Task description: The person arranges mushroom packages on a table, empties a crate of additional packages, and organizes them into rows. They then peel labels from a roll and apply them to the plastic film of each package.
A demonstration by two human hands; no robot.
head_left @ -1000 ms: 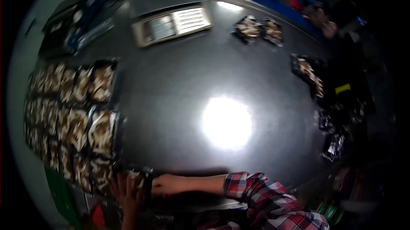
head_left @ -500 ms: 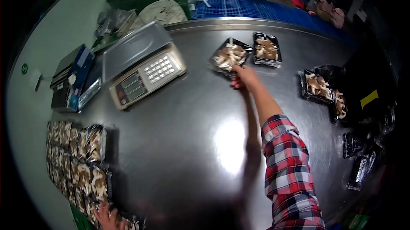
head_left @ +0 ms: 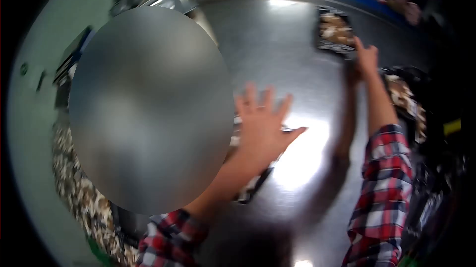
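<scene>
1. Head view: your right hand (head_left: 367,58) reaches far across the counter (head_left: 292,63), fingers at the near right corner of the mushroom tray (head_left: 333,30); I cannot tell whether it grips.
2. Your left hand (head_left: 262,124) hovers spread wide and empty, well short of that tray, which lies ahead and rightward, its long axis running away from you.

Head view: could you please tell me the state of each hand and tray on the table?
left hand: open, fingers spread, above a black tray.
right hand: stretched out, touching the far mushroom tray; grip unclear.
far mushroom tray: filled, flat on the table.
black tray: mostly hidden under the left hand.
</scene>
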